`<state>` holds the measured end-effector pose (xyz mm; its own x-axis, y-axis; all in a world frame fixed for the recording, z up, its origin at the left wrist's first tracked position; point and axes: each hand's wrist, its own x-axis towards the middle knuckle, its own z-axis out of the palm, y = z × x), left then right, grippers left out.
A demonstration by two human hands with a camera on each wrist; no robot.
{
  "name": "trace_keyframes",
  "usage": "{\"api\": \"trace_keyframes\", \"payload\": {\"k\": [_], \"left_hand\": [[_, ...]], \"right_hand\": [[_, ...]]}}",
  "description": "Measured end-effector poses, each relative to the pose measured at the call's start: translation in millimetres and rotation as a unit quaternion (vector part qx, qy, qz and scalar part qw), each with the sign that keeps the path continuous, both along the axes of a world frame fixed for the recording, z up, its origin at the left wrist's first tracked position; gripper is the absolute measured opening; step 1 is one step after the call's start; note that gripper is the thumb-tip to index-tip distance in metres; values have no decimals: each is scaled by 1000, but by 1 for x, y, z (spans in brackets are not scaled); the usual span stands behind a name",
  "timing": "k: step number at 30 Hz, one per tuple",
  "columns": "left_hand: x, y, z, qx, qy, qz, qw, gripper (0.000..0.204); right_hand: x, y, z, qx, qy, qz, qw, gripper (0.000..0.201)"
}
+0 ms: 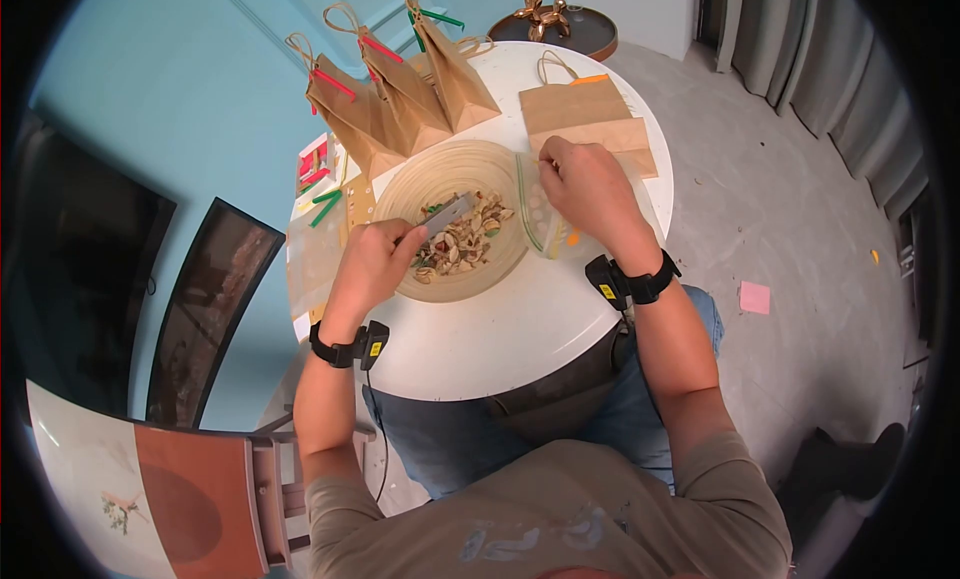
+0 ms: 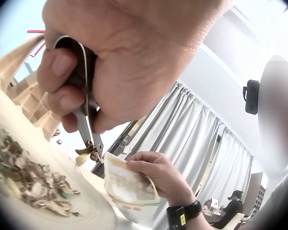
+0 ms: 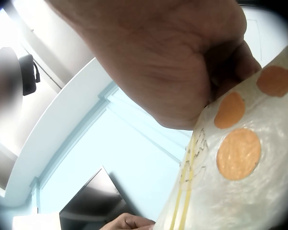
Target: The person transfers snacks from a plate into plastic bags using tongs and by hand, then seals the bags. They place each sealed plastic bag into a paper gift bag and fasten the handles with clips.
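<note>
My left hand point(image 1: 372, 267) grips metal tongs point(image 1: 450, 215) over a round, pale wooden bowl point(image 1: 448, 169). A heap of mixed brown, cream and green dried pieces point(image 1: 462, 241), some like shells, lies in the bowl. In the left wrist view, a few dried pieces point(image 2: 89, 154) are caught between the tong tips. To the right of the bowl, my right hand point(image 1: 592, 187) pinches the upper edge of a clear zip bag point(image 3: 273, 191). Orange round dots point(image 3: 238, 154) mark the bag, and pale pieces show through it. Its mouth side faces the bowl.
Three brown paper bags point(image 1: 410, 109) with red and green clips stand behind the bowl. Another paper bag point(image 1: 580, 109) lies at the back right of the white round table point(image 1: 470, 354). Green clips point(image 1: 326, 209) and a box of red clips point(image 1: 314, 162) lie at the left.
</note>
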<state>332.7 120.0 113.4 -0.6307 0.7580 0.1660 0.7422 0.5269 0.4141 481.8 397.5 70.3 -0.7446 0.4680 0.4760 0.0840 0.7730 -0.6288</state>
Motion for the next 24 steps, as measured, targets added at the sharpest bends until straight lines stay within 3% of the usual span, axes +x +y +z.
{"api": "trace_keyframes", "payload": {"k": [6, 13, 16, 21, 24], "left_hand": [[19, 46, -3, 48, 42, -125, 990, 31], [26, 45, 13, 25, -18, -44, 999, 35], [0, 37, -11, 19, -12, -20, 1000, 37], [-11, 54, -44, -21, 108, -41, 993, 47], [-10, 59, -55, -58, 88, -28, 994, 47]], "right_hand": [[1, -6, 8, -3, -3, 2, 1000, 17], [4, 4, 8, -15, 30, -30, 999, 17], [4, 8, 7, -16, 33, -48, 998, 17], [6, 7, 7, -6, 37, -47, 998, 18], [6, 7, 9, -8, 30, -46, 998, 19]]}}
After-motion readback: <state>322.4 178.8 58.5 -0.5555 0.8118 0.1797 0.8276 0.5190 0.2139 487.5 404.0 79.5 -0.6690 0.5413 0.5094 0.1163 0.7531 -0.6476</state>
